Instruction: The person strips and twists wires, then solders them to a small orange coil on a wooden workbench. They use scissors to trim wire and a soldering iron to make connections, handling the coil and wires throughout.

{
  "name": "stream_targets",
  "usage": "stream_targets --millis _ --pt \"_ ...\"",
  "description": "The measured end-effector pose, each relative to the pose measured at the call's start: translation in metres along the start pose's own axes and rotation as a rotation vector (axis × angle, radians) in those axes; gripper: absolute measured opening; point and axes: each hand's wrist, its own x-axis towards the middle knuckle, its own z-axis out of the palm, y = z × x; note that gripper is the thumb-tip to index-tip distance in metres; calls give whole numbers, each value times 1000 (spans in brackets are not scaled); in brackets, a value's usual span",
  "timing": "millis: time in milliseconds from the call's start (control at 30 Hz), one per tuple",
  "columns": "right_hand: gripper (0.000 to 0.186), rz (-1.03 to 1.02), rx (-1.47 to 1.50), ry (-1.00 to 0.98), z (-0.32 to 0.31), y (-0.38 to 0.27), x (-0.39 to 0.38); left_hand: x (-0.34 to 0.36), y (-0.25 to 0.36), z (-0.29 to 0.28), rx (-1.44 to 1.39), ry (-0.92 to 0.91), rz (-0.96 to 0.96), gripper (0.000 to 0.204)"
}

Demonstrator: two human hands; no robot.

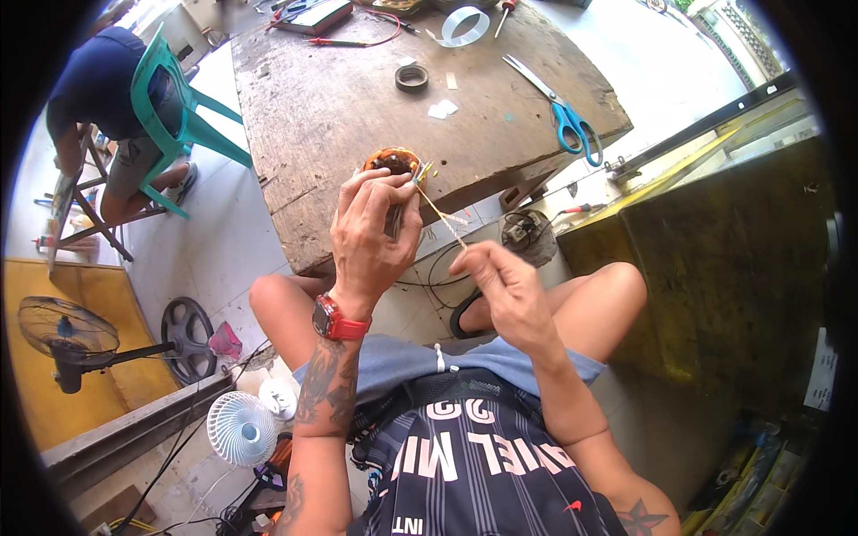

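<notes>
Right hand (pixel 508 292) pinches the cord (pixel 443 218), which slants up-left from its fingertips to the coil (pixel 391 162) left hand (pixel 371 230) clasps, fingers curled.

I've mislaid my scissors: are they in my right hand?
No, the blue scissors lie on the wooden table, while the right hand pinches a strand.

A workshop — worn wooden bench (pixel 313 116) bearing scissors (pixel 559 109), screwdriver (pixel 508 6), black tape (pixel 412 87).

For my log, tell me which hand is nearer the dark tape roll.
Left: the left hand is below the dark tape roll in the picture; the right hand is lower and farther right.
</notes>
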Motion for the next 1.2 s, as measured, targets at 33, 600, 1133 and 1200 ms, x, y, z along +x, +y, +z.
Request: stream_targets --millis 33,600,1133,1200 --pt "45 -215 -118 103 -3 0 4 0 0 0 10 -4 10 19" --pt "35 -72 238 48 -5 28 45 -1 -7 8 162 -102 73 28" --pt "26 -192 84 52 -14 29 39 4 -1 1 170 -67 127 26" --pt "27 -154 100 50 -15 29 40 3 -3 1 180 -63 139 25"
